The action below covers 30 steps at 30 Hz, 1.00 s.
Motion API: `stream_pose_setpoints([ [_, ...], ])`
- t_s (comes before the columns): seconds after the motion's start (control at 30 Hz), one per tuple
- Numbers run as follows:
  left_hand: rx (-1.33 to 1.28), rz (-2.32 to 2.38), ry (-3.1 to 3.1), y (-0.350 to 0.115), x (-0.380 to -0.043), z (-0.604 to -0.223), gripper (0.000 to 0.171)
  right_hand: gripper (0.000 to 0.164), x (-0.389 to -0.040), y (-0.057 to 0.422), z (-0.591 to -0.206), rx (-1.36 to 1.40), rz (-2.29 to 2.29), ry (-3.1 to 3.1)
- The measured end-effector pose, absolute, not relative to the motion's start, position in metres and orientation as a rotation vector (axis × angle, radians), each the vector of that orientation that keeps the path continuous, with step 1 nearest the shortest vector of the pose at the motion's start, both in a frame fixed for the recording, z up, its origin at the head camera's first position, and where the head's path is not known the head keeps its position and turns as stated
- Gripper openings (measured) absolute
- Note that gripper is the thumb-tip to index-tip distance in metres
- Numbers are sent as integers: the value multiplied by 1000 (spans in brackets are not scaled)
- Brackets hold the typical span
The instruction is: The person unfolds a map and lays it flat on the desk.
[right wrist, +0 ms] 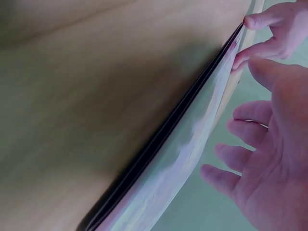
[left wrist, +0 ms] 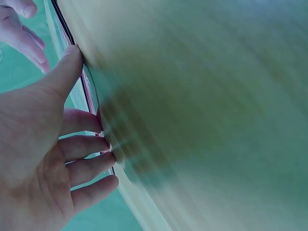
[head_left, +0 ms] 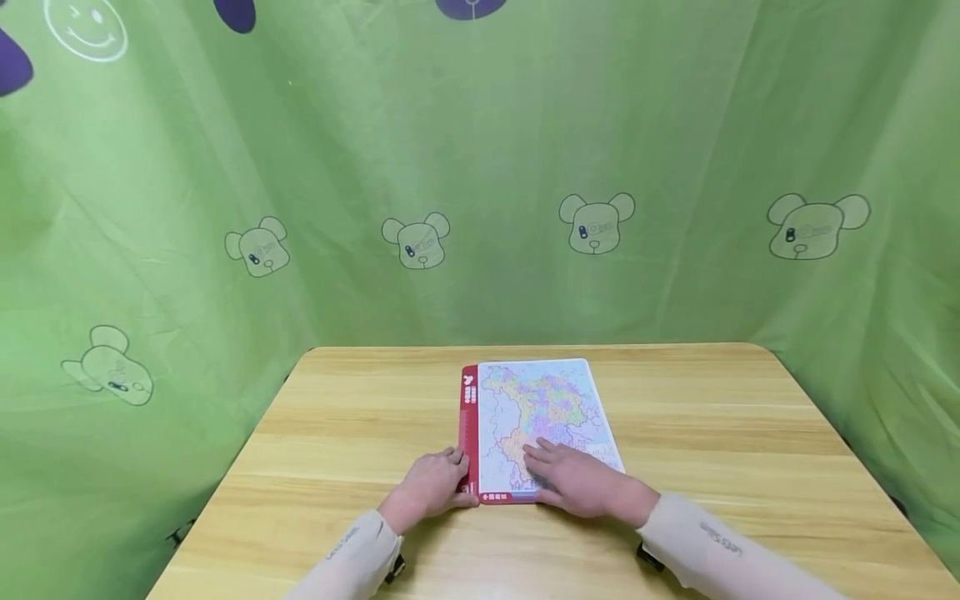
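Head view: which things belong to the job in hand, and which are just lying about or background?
In the job:
- map board
- left hand, at its red edge
- right hand, over the map side

Background:
- wooden table
- green curtain with printed bear faces

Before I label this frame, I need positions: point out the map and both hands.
Map (head_left: 542, 417): head view, on its coloured printed area.
Left hand (head_left: 431, 485): head view, back of hand.
Right hand (head_left: 579, 482): head view, back of hand.
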<state>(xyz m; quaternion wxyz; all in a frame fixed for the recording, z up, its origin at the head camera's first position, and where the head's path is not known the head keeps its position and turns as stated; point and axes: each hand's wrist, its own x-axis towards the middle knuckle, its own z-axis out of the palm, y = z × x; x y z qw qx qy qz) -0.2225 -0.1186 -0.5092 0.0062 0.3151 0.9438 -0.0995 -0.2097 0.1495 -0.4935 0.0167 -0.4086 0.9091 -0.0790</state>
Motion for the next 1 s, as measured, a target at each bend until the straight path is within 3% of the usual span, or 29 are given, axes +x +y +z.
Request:
stream_pose_setpoints([
  [1.0, 1001, -287, 2968, -119, -223, -510, 77, 60, -220, 110, -505, -1321, -207, 2754],
])
